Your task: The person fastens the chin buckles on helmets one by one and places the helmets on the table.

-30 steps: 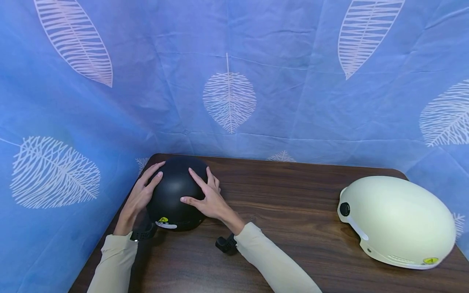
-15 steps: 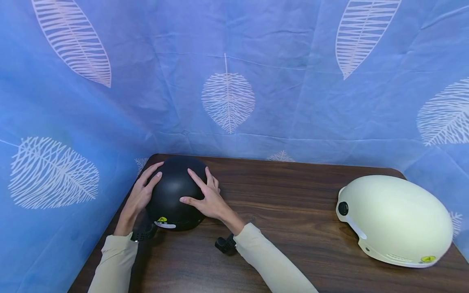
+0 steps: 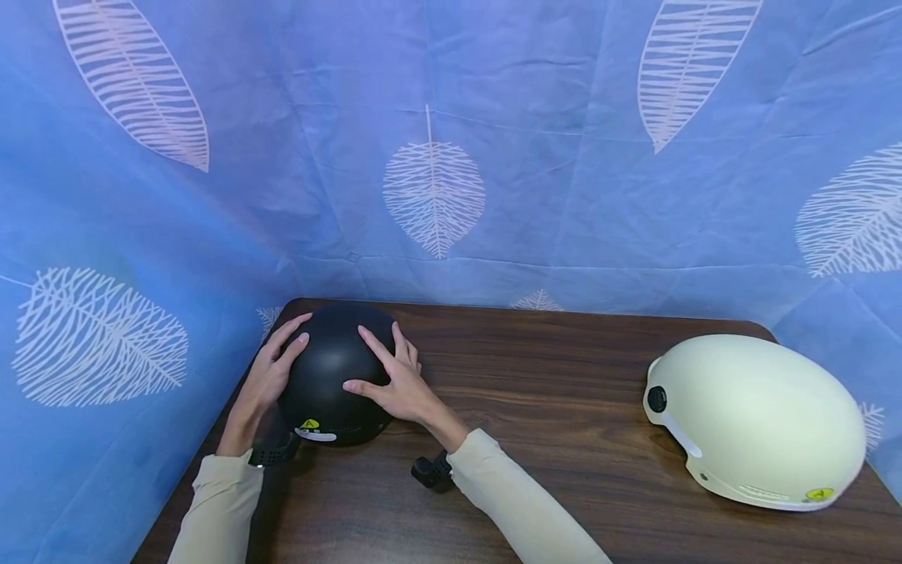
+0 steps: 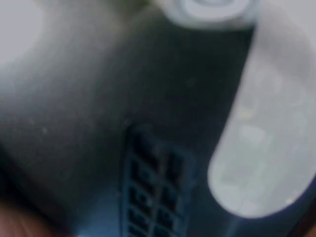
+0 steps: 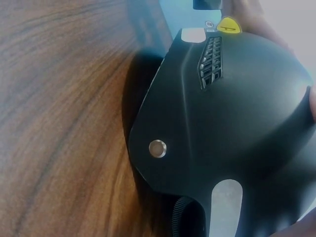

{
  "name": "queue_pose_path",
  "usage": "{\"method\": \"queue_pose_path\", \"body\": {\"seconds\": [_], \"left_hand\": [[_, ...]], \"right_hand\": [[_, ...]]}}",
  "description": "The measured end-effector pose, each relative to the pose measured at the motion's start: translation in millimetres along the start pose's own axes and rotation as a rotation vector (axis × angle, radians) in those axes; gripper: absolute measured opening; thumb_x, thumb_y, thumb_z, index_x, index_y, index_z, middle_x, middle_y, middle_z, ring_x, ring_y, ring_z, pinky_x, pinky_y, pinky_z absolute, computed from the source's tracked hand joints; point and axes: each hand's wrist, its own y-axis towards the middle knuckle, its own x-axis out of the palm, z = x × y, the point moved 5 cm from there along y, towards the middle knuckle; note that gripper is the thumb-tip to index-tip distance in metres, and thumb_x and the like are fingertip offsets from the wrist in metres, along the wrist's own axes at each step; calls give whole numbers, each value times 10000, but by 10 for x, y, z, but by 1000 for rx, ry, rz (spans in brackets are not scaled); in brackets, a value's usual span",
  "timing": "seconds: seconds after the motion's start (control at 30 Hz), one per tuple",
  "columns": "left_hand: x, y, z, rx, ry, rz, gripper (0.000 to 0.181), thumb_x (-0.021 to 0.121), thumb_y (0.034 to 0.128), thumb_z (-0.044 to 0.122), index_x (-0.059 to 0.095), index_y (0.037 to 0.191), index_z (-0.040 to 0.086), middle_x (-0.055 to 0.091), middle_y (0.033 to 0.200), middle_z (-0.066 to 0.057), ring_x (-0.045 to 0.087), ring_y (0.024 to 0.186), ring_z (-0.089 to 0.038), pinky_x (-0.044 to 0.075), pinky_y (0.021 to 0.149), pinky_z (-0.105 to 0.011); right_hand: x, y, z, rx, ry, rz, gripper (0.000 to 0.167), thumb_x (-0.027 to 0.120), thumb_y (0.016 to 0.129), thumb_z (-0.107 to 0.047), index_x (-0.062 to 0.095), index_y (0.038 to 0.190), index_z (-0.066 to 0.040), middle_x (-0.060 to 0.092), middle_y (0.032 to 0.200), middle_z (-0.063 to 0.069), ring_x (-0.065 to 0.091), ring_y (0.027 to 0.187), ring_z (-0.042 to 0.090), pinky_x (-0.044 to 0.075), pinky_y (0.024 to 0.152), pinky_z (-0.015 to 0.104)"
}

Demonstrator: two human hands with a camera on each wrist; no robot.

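Observation:
A black helmet (image 3: 327, 368) sits on the table's far left corner, dome up, with a yellow sticker (image 3: 310, 424) low on its near side. My left hand (image 3: 268, 380) rests against its left side, fingers extended over the shell. On the right side lies my right hand (image 3: 403, 392), fingers spread and thumb apart. In the right wrist view, the helmet's side shows a round rivet (image 5: 157, 148), a slotted vent (image 5: 211, 64) and a black dial at the bottom. Close up and blurred, the left wrist view shows the shell (image 4: 89, 113) and a pale strip (image 4: 261, 153).
An off-white helmet (image 3: 764, 415) stands on the right side of the dark wooden table (image 3: 535, 454). Behind and to the left hangs a blue cloth (image 3: 528, 180) with white leaf prints. Black wrist devices (image 3: 276, 452) sit under both wrists.
The head view has shifted slightly, so the off-white helmet appears a little further left. Both hands and the black helmet stay in place relative to each other.

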Motion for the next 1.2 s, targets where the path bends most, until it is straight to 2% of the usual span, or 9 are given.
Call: {"method": "queue_pose_path", "body": {"seconds": [0.33, 0.53, 0.7, 0.83, 1.0, 1.2], "left_hand": [[-23, 4, 17, -10, 7, -9, 531, 472, 1029, 440, 424, 1517, 236, 318, 1596, -103, 232, 1465, -384, 125, 1105, -716], [-47, 1, 44, -2, 20, -28, 530, 484, 1026, 438, 431, 1514, 237, 331, 1589, -116, 240, 1455, -400, 133, 1094, -723], [-70, 0, 105, 15, 76, -21, 530, 503, 1021, 429, 456, 1500, 207, 287, 1601, -151, 198, 1467, -424, 107, 1092, -732], [-42, 5, 261, 71, 132, 5, 543, 535, 1011, 410, 462, 1492, 168, 261, 1602, -189, 162, 1472, -450, 82, 1089, -741], [30, 35, 561, 201, 165, 65, 541, 596, 987, 356, 490, 1463, 122, 312, 1569, -215, 140, 1478, -441, 46, 1106, -728], [293, 74, 934, 310, 137, 54, 521, 637, 961, 320, 526, 1431, 125, 326, 1565, -192, 88, 1502, -395, 63, 1118, -709]], "right_hand": [[-15, 0, -18, -3, 5, 14, 821, 589, 864, -693, 131, 1530, -549, -109, 1663, 70, -4, 1502, 424, 117, 1075, 760], [-56, -19, -56, -6, 5, 21, 824, 611, 880, -646, 153, 1549, -499, -50, 1667, 99, 23, 1501, 437, 118, 1082, 752], [-215, -73, -88, -25, -1, 42, 807, 597, 900, -627, 182, 1567, -443, 10, 1669, 82, 42, 1505, 420, 108, 1084, 754], [-468, -170, -99, -50, 5, 108, 754, 606, 921, -577, 236, 1561, -427, 68, 1663, 40, 82, 1508, 382, 146, 1084, 745], [-824, -313, -118, -71, 13, 200, 667, 624, 956, -457, 291, 1534, -444, 139, 1648, 23, 136, 1507, 339, 213, 1095, 703], [-1254, -538, -128, -71, -20, 281, 615, 627, 969, -393, 361, 1523, -384, 215, 1620, 36, 215, 1488, 296, 247, 1105, 659]]}}
